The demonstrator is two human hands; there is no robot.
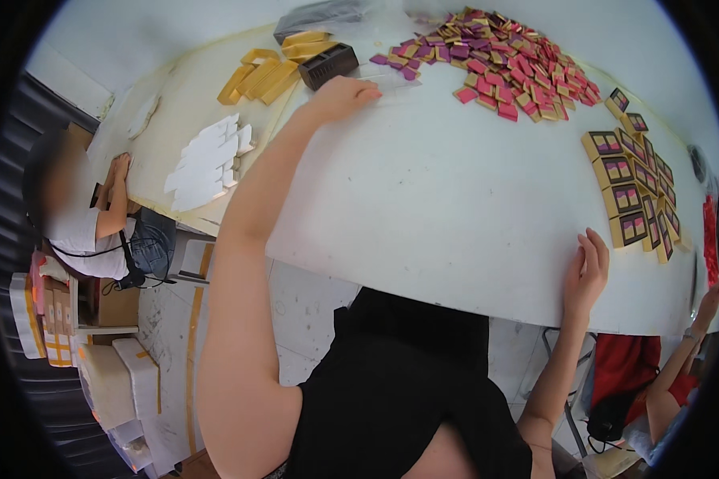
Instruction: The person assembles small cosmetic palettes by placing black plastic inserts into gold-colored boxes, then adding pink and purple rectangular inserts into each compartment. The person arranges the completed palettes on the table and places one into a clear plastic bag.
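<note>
My left hand [347,97] reaches far across the white table, just in front of a dark compartmented tray [328,67]. Its fingers are drawn together toward the right; anything between them is too small to make out. Clear plastic [398,77] lies by the fingertips. Near the table's front edge at the right, my right hand [587,274] rests with fingers loosely apart and holds nothing. Beyond it stand gold boxes [617,172] in rows, with dark-framed pink, purple and gold pieces on top.
Small pink, purple and gold pieces [507,68] are heaped at the back. Yellow-gold box sleeves [268,78] and flat white cartons [208,164] lie at the left. One person [88,211] sits at the left; another person's arm [679,371] shows at the right.
</note>
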